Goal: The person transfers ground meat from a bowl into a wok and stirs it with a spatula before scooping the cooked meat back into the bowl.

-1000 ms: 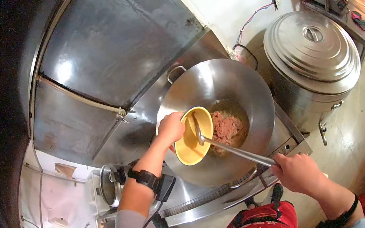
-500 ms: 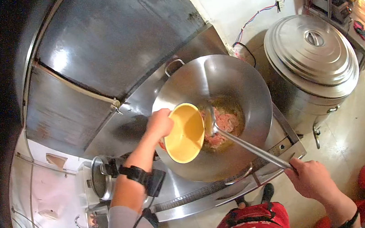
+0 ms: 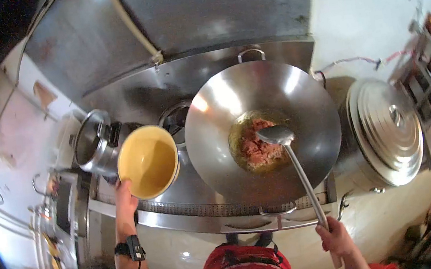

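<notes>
My left hand (image 3: 125,194) grips the rim of a yellow bowl (image 3: 144,154), tilted so that its bare inside faces me, left of the wok and apart from it. In my right hand (image 3: 335,236) is the long metal handle of a ladle (image 3: 276,135), whose head hangs over the meat. Pinkish ground meat (image 3: 257,149) lies in a clump in yellowish oil at the bottom of the large steel wok (image 3: 302,90).
The wok sits on a steel stove (image 3: 204,215) with a metal backsplash behind. At right stands a big lidded stockpot (image 3: 389,128). A smaller pot (image 3: 92,145) is at the left, beyond the bowl. A shelf (image 3: 430,73) stands far right.
The yellow bowl has moved left, away from over the wok. The ladle head has shifted to the upper right side of the meat. My view has turned left.
</notes>
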`<action>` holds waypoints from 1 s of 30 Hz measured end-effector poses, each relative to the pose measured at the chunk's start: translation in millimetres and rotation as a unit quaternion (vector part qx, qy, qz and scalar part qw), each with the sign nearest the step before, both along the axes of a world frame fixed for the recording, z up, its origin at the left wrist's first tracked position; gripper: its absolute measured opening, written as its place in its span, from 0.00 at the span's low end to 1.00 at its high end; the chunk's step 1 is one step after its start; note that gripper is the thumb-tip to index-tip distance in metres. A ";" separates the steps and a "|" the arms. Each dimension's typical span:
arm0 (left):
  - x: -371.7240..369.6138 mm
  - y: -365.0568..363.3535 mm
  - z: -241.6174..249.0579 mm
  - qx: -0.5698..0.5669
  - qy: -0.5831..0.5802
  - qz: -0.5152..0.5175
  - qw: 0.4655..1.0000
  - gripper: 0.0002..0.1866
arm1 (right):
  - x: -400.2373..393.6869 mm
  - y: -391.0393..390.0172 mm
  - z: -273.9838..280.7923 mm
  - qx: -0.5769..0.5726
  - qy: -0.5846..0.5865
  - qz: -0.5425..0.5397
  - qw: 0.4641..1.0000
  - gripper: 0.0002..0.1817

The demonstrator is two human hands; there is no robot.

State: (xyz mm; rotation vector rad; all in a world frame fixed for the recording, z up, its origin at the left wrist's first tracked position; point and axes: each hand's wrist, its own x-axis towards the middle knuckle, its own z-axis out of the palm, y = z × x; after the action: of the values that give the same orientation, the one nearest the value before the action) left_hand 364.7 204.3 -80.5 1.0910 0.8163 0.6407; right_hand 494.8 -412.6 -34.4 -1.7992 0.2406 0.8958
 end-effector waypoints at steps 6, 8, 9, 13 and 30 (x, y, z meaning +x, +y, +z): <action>-70.3 -3.0 -177.7 -0.039 0.006 0.065 0.997 0.20 | -30.4 45.7 -6.5 -0.082 -0.075 0.021 0.994 0.09; -46.7 -27.3 -179.8 -0.164 -0.026 0.136 0.977 0.19 | -37.7 66.6 1.6 -0.131 -0.106 0.019 0.986 0.09; -43.6 -26.6 -193.5 -0.150 -0.013 0.134 0.979 0.16 | -39.7 69.7 0.3 -0.140 -0.117 0.030 0.983 0.08; -37.2 -20.6 -207.7 -0.193 0.018 0.123 0.973 0.09 | -55.2 70.7 -14.0 -0.155 -0.166 0.033 0.973 0.15; -6.5 -204.5 -93.4 -0.023 0.004 -0.415 0.909 0.11 | -48.2 81.3 7.2 -0.069 -0.049 -0.102 0.991 0.22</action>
State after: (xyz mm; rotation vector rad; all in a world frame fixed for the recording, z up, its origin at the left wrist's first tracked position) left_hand 358.2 -0.3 -173.9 1.2657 0.3029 -0.1048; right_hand 446.6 -331.2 -27.2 -1.8996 0.4254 0.6580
